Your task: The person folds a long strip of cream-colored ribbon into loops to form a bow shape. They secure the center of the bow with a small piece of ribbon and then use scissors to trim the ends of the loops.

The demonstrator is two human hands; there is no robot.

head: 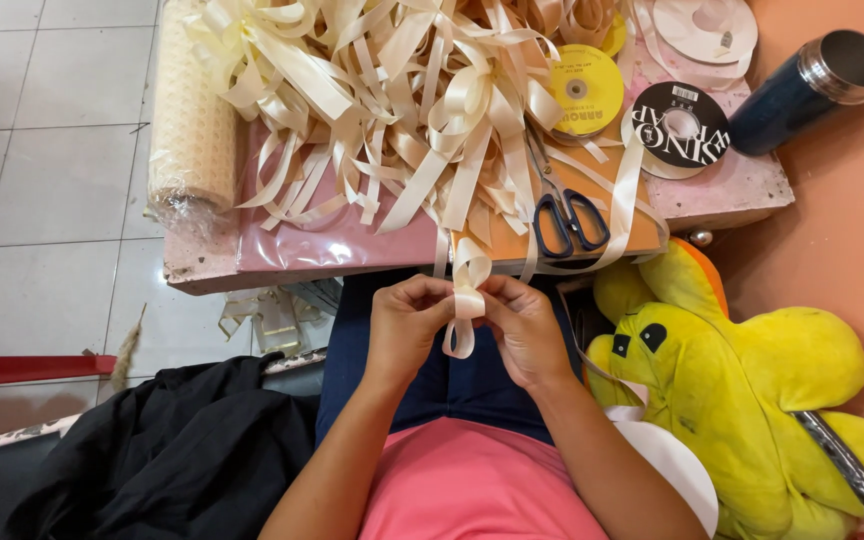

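Note:
Both hands meet over my lap, just below the table's near edge. My left hand [407, 322] and my right hand [522, 325] pinch a cream ribbon strip [465, 305] folded into loops between their fingertips. One loop hangs down below the fingers, another stands up toward the table. A big heap of cream ribbon bows and loose strips [392, 100] covers the pink sheet [332, 245] on the table above my hands. Scissors with dark blue handles [567, 215] lie just above my right hand.
A mesh roll in plastic [190, 110] lies on the table's left side. Ribbon spools, yellow [585, 90], black [680, 125] and white [707, 25], sit at the back right, beside a dark flask [812, 85]. A yellow plush toy [742, 380] is to my right, black cloth [172, 450] to my left.

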